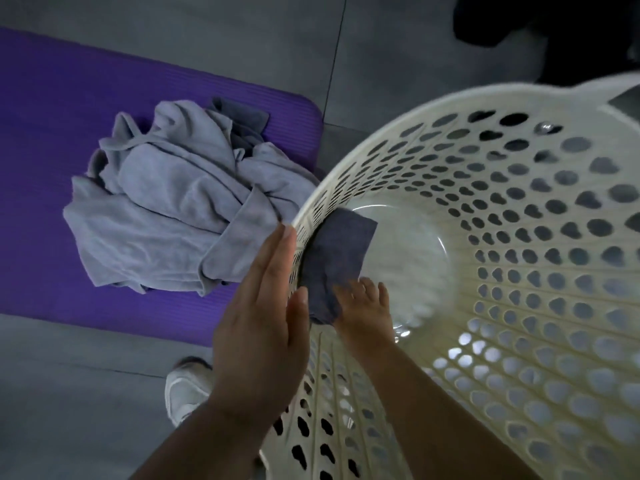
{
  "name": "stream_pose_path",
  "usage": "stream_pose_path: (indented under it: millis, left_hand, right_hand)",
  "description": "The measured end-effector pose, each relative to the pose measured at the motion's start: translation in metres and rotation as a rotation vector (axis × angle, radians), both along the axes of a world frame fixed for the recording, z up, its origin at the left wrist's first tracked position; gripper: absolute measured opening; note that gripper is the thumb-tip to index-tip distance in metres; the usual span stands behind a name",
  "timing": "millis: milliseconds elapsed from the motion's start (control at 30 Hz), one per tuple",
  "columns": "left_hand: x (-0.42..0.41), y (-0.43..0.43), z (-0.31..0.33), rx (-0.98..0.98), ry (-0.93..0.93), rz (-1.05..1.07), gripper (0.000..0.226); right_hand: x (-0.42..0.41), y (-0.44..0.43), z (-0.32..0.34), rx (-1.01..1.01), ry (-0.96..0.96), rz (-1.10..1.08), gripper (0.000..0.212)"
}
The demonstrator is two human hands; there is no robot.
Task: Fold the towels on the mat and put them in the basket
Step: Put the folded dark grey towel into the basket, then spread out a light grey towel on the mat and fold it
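Reaching into the basket, the right hand (363,310) touches the lower edge of a folded dark grey towel (336,254) lying against the inner wall of the cream perforated laundry basket (408,258). Blur hides whether it pinches the cloth. The left hand (256,313), fingers straight, lies flat against the basket's outside. Nearby, crumpled light grey towels (166,209) are heaped on a purple mat (52,133). A white shoe (183,386) shows below.

left hand (256,327): lower centre, flat, fingers straight together | right hand (363,306): just right, fingers spread, forearm extended
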State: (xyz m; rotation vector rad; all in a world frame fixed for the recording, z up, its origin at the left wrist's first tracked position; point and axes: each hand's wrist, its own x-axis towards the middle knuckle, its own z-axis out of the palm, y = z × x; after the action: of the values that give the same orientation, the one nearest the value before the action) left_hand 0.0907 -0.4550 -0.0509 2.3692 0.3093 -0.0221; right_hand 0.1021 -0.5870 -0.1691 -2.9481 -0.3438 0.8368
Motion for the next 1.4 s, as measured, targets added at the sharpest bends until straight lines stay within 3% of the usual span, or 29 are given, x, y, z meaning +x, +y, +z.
stream_pose_path:
  millis: [67,167,300,367,433,533,667,800,933,1133,1400]
  left_hand:
    - [0.005,-0.001,0.015,-0.153,0.111,-0.023,0.055]
    - [0.015,0.014,0.040,-0.307,0.287,-0.012,0.047]
    - [0.020,0.075,0.061,-0.263,0.355,0.196,0.033]
    - [0.018,0.116,0.063,-0.221,0.404,0.240,0.043]
    - [0.016,0.161,0.058,-0.138,0.493,0.271,0.037]
    - [0.007,0.224,0.048,-0.028,0.544,0.348,0.025]
    - [-0.009,0.290,0.023,0.089,0.581,0.296,0.024]
    - [-0.033,0.325,-0.011,0.197,0.637,0.149,0.021]
    - [-0.054,0.338,-0.028,0.221,0.688,0.113,0.021]
    - [-0.054,0.334,0.017,0.061,0.745,0.141,0.023]
    - [-0.019,0.320,0.177,-0.306,0.516,0.171,0.020]
  right_hand:
    - [-0.006,-0.008,0.044,0.105,0.082,-0.036,0.032]
    - [0.017,0.001,0.112,0.182,-0.134,-0.069,0.010]
    - [0.053,0.049,0.173,0.493,-0.449,-0.180,0.024]
    - [0.068,0.092,0.194,0.638,-0.525,-0.201,0.020]
    - [0.077,0.143,0.200,0.717,-0.558,-0.172,0.014]
    - [0.083,0.216,0.174,0.625,-0.403,-0.066,0.017]
    - [0.100,0.275,0.099,0.208,0.112,-0.063,0.047]
    - [0.128,0.294,0.041,0.009,0.123,-0.170,0.067]
    - [0.141,0.298,0.023,-0.142,0.161,-0.293,0.052]
    - [0.125,0.292,0.117,0.327,0.198,-0.512,0.023]
    - [0.113,0.294,0.334,0.718,0.271,-0.784,0.022]
